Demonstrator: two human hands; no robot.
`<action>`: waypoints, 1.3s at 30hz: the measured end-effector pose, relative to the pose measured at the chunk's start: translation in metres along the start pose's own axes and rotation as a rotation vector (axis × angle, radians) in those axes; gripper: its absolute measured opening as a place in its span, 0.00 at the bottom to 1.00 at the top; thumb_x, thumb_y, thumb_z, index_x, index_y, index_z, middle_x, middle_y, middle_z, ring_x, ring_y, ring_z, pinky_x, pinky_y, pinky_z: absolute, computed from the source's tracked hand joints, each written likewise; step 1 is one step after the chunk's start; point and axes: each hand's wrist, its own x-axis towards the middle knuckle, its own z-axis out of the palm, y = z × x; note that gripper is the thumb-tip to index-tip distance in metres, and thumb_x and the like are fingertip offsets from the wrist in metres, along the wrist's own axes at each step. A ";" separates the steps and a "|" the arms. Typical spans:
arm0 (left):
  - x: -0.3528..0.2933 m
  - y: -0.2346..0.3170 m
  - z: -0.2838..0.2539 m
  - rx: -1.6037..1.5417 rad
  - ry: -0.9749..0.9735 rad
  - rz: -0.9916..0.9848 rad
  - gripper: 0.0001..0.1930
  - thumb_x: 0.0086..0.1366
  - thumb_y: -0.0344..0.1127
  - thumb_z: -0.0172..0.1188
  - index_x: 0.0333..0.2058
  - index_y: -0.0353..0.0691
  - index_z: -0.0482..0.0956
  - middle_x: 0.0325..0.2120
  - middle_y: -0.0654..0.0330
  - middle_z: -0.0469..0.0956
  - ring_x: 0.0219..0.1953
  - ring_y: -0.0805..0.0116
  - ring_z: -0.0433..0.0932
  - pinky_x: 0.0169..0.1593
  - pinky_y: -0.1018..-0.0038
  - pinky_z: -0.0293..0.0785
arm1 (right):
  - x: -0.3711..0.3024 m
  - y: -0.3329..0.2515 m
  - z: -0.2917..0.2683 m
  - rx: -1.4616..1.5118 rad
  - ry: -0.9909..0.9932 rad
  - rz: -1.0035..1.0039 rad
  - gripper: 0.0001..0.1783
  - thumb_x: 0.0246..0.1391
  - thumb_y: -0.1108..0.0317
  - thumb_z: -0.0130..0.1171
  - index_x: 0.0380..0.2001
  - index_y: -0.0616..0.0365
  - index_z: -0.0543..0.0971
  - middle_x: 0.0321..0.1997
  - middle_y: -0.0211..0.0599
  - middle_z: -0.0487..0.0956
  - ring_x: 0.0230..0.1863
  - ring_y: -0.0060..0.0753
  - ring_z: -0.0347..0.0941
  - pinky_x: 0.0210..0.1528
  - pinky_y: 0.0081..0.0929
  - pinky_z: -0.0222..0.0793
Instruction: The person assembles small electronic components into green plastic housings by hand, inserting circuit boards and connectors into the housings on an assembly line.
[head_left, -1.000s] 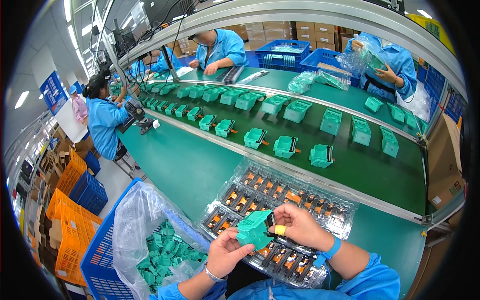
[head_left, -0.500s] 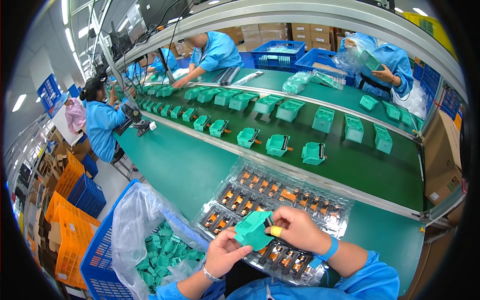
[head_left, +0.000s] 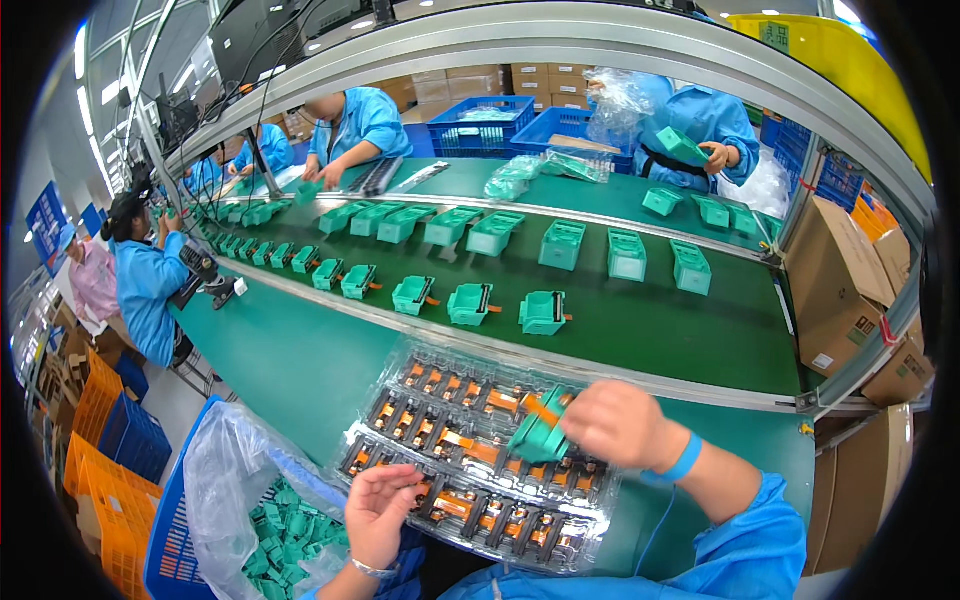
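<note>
Now grips the hollow green plastic housing (head_left: 538, 440), orange flat strip (head_left: 542, 411) uppermost, in the blurred right hand (head_left: 615, 425) alone, above the clear plastic tray (head_left: 598, 515) of black-and-orange parts (head_left: 450, 502). No longer supports the housing with the left hand (head_left: 380, 510); bends those fingers loosely over the tray's near-left parts, cannot tell whether pinching one. Suggests a shift from two-handed handling to one-handed carrying.

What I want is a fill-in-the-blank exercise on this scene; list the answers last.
The green housing over the tray is in the person's ____ hand.
The strip against it is ____.
The band on that wrist is ____.
The bag-lined basket is to the ____ of the clear tray.

right; orange; blue; left
</note>
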 end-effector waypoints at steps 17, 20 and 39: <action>-0.117 0.053 -0.209 0.641 0.592 -0.359 0.11 0.57 0.27 0.58 0.39 0.35 0.73 0.35 0.58 0.76 0.36 0.70 0.77 0.35 0.76 0.75 | -0.164 0.151 0.030 0.736 0.204 1.858 0.11 0.43 0.71 0.62 0.21 0.60 0.69 0.23 0.31 0.65 0.22 0.28 0.66 0.22 0.32 0.76; -0.140 0.051 -0.243 0.705 0.607 -0.492 0.14 0.56 0.31 0.60 0.41 0.33 0.73 0.35 0.57 0.77 0.35 0.71 0.76 0.35 0.77 0.75 | -0.170 0.150 0.027 0.650 0.157 1.864 0.10 0.45 0.69 0.60 0.21 0.59 0.69 0.19 0.28 0.63 0.16 0.24 0.65 0.16 0.26 0.73; -0.036 -0.123 -0.345 1.690 -0.044 -0.504 0.30 0.48 0.28 0.60 0.53 0.48 0.67 0.55 0.53 0.63 0.57 0.51 0.61 0.57 0.63 0.64 | -0.038 -0.053 -0.034 0.329 -0.191 0.980 0.03 0.42 0.77 0.59 0.21 0.63 0.75 0.22 0.36 0.74 0.25 0.29 0.70 0.28 0.23 0.65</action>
